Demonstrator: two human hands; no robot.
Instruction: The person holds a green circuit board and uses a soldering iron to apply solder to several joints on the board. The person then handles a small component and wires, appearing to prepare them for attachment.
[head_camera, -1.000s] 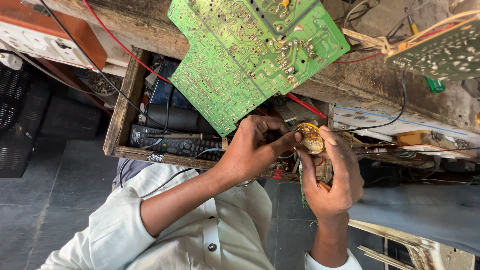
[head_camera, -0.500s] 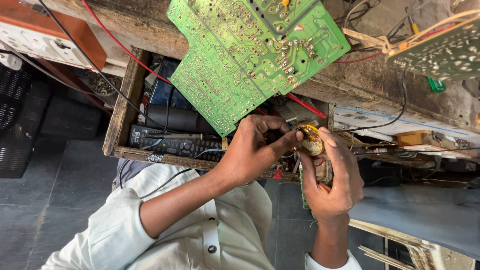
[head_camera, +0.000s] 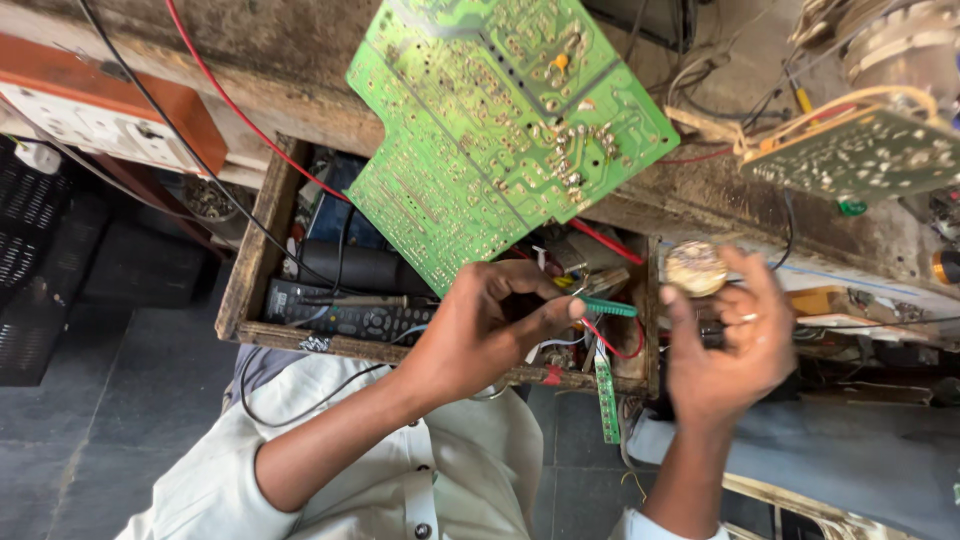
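My left hand (head_camera: 480, 335) is closed on a small green-handled tool (head_camera: 603, 306), held over the front of an open wooden drawer (head_camera: 255, 260). My right hand (head_camera: 725, 345) is raised to the right of it and grips a round, yellowish metal part (head_camera: 695, 267) at the fingertips. The two hands are a short way apart. A large green circuit board (head_camera: 500, 130) lies solder side up on the wooden bench (head_camera: 250, 60), jutting over the drawer just above my left hand.
The drawer holds a black remote control (head_camera: 350, 318), a dark cylinder, wires and small parts. A narrow green board strip (head_camera: 606, 400) hangs at its front. A second circuit board (head_camera: 860, 150) sits at the right, an orange-and-white switch box (head_camera: 100, 125) at the left.
My hands were together, the tool against the round part. My right hand has moved right and up with the part, so the hands are now apart.
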